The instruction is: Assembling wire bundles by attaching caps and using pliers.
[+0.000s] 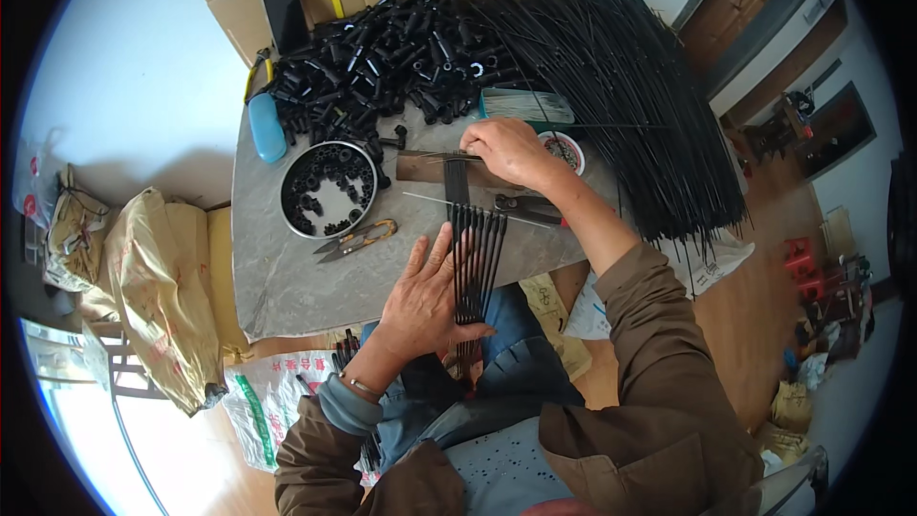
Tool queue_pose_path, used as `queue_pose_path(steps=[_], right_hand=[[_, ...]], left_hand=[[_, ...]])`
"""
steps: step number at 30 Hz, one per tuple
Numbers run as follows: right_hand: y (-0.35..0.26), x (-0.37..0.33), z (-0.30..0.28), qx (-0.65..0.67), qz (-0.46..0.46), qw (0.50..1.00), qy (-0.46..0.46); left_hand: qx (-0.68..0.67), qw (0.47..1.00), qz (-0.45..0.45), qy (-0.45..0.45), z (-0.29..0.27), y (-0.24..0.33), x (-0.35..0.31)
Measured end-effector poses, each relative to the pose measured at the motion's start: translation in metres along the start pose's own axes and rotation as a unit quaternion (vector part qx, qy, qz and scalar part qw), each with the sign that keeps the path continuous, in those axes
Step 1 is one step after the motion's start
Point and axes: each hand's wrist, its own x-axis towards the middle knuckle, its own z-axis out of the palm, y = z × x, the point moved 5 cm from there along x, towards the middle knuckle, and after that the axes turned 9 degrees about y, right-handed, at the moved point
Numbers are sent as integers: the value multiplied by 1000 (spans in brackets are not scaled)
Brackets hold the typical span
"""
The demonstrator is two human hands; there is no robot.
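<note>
A bundle of thin black ribs (468, 263), like those of an umbrella frame, runs from my lap up over the table's front edge. My left hand (425, 304) grips it from the left, with its thumb across the lower part and the forefingers stretched along the side. At the bundle's far end my right hand (511, 151) is closed in a pinch. A thin wire seems to run from those fingertips across the rib ends, above a brown strip (415, 167). Pliers (521, 203) lie just right of the ribs, partly hidden.
Black tubular parts (382, 57) are heaped at the back, long black rods (621, 86) at the right. A round tin (287, 201) holds small black rings. Snips (358, 241), a teal box (525, 105) of thin wires, a small bowl (573, 148) and a blue case (267, 128) stand around.
</note>
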Motion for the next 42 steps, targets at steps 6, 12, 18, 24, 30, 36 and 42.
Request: queue_pose_path(steps=[6,12,18,24,30,36,42], right_hand=[[-46,-44,-25,-69,-215,962,153],[-54,-66,26,-138,-340,928,64],[-128,-81,-40,307,-231,906,-180],[-173,-132,-8,466,-128,781,-395],[-126,-153,72,353,-106,741,-561],[-143,-187,82,197,-182,701,-661],[-167,-181,62,154,-249,881,-370]], left_hand=[[3,1000,20,20,0,1,0],[-76,994,65,41,-1,3,-10],[-465,810,-152,323,-183,12,-10],[-278,794,-287,457,-199,-33,-61],[-321,870,-372,20,-63,28,-157],[-296,891,-342,-49,11,39,-114],[-688,521,-447,-236,82,61,-151]])
